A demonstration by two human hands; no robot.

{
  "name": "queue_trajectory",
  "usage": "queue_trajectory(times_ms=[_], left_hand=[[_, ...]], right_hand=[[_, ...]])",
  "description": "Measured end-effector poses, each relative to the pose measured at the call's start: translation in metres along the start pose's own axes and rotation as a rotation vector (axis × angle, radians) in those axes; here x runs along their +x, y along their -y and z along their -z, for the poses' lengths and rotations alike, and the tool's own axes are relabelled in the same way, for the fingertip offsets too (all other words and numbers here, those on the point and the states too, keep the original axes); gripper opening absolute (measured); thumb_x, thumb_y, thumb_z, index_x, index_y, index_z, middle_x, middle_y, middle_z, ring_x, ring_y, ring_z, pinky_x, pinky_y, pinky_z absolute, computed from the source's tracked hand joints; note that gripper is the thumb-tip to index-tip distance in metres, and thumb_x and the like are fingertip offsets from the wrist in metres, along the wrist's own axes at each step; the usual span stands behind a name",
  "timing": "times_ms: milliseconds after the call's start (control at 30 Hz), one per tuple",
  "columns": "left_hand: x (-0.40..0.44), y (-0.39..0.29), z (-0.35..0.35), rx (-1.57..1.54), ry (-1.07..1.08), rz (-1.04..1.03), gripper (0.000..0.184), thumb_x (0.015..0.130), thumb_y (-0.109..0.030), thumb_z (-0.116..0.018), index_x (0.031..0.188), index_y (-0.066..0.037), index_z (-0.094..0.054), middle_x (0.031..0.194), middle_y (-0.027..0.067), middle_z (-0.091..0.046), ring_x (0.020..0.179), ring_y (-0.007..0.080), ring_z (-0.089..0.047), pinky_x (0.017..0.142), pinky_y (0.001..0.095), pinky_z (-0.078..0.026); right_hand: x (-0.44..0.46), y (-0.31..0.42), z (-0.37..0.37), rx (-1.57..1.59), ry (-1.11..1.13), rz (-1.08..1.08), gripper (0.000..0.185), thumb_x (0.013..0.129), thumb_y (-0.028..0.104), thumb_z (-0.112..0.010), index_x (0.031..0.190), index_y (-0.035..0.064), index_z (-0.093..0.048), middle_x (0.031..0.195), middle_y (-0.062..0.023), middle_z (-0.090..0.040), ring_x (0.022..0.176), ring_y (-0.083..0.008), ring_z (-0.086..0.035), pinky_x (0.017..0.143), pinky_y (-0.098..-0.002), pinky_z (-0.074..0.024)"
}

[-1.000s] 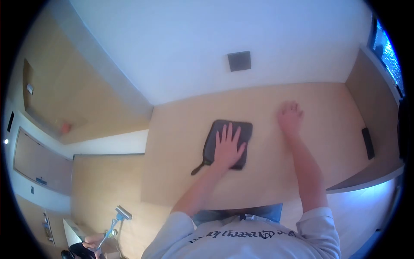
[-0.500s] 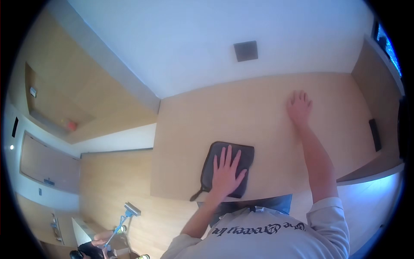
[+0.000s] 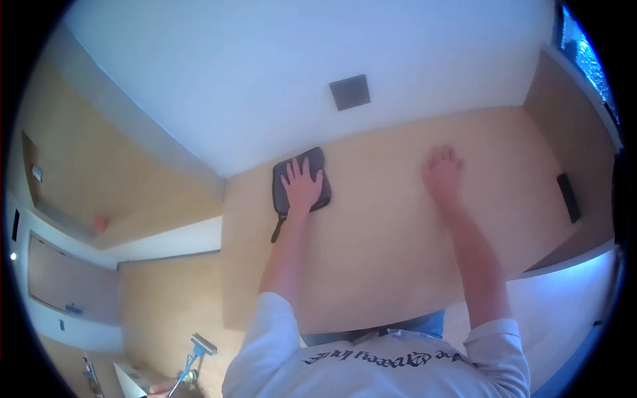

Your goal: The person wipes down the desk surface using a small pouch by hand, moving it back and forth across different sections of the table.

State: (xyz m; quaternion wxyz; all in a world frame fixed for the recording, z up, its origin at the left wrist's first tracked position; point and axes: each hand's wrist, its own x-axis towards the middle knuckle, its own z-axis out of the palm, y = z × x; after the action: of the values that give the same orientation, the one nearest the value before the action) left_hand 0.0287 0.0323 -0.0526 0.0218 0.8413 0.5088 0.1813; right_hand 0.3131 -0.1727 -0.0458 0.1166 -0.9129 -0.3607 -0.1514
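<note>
The person's left hand [image 3: 302,188] lies flat on a dark grey, roughly square cloth pad [image 3: 316,158] with darker edging, its fingers spread wide toward the far side and its thumb held apart. From where I stand, the pad is up at the far edge of a broad, light wood-coloured table [image 3: 378,259], in the left part of it, close to the pale wall [image 3: 265,86]. A narrow black strap [image 3: 276,230] hangs off the pad's near left corner and lies beside the wrist.

The right hand [image 3: 442,174] is over on the other half of the table, well apart from the pad, with its fingers loosely bent and a little apart. It is blurred, so I cannot tell whether it rests on the wood; nothing shows in its grasp.

A dark square plate [image 3: 350,92] is set on the wall above the table, and a black oblong object [image 3: 568,198] sits at the table's right end. Down to the left, a co-worker's hand [image 3: 161,388] is at a blue-handled mop [image 3: 190,363] with a wide, pale head.
</note>
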Motion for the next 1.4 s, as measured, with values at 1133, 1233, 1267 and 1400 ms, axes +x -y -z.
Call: queue_trajectory(times_ms=[1133, 1233, 1267, 1400], left_hand=[[-0.168, -0.004, 0.047, -0.016, -0.009, -0.278, 0.065, 0.089, -0.043, -0.054, 0.145, -0.017, -0.034, 0.154, 0.0155, -0.023, 0.142, 0.0336, -0.02, 0.113, 0.0532, -0.016], [-0.106, 0.015, 0.03, 0.022, -0.056, -0.217, 0.065, 0.091, -0.046, -0.049, 0.145, -0.014, -0.034, 0.153, 0.0173, -0.024, 0.142, 0.0344, -0.019, 0.114, 0.0542, -0.015], [-0.087, 0.017, 0.024, 0.027, -0.05, -0.174, 0.065, 0.091, -0.047, -0.047, 0.146, -0.014, -0.033, 0.153, 0.0169, -0.024, 0.142, 0.0339, -0.019, 0.114, 0.0543, -0.014], [-0.037, 0.008, 0.014, 0.059, -0.034, -0.05, 0.066, 0.093, -0.05, -0.041, 0.147, -0.013, -0.03, 0.154, 0.0175, -0.022, 0.143, 0.0347, -0.018, 0.114, 0.0546, -0.013]], right_hand=[[0.003, -0.008, 0.003, 0.055, -0.155, 0.02, 0.049, 0.091, 0.037, -0.045, 0.132, 0.0119, -0.05, 0.142, -0.015, -0.042, 0.135, -0.0295, -0.035, 0.107, -0.056, -0.0268], [-0.002, -0.005, 0.014, 0.023, -0.061, -0.001, 0.049, 0.091, 0.037, -0.044, 0.133, 0.012, -0.05, 0.143, -0.0151, -0.042, 0.136, -0.0289, -0.034, 0.108, -0.055, -0.0256], [-0.003, -0.004, 0.012, 0.018, -0.061, -0.012, 0.049, 0.091, 0.037, -0.044, 0.133, 0.012, -0.05, 0.143, -0.0151, -0.042, 0.136, -0.0289, -0.034, 0.108, -0.055, -0.0256], [-0.014, -0.005, 0.006, 0.035, -0.073, -0.027, 0.05, 0.091, 0.038, -0.044, 0.134, 0.0124, -0.048, 0.144, -0.0147, -0.041, 0.137, -0.0288, -0.032, 0.109, -0.0546, -0.0236]])
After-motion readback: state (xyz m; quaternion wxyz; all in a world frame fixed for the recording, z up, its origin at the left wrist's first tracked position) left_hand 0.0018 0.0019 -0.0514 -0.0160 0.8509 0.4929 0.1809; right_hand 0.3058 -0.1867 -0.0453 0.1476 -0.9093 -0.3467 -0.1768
